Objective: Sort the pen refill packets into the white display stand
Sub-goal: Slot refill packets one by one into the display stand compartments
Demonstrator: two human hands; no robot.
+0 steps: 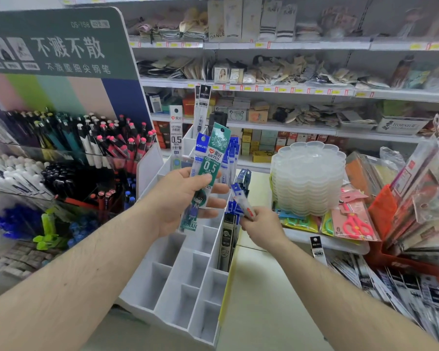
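My left hand (185,198) grips two refill packets above the white display stand (178,295): a green 0.5 packet (214,158) in front and a blue-topped packet (200,153) behind it. My right hand (261,226) pinches the lower end of a blue-and-white refill packet (241,198), tilted up to the left over the stand's right column. Black refill packets (227,241) stand in one right-column compartment. Blue packets (232,153) and taller white and black packets (175,133) fill the stand's far compartments. The near compartments hold nothing.
A pen display (61,153) with several pens stands to the left. A stack of clear plastic trays (309,176) and packaged scissors (352,221) lie to the right. Black-and-white refill packets (395,282) are spread at the lower right. Store shelves (289,89) run behind.
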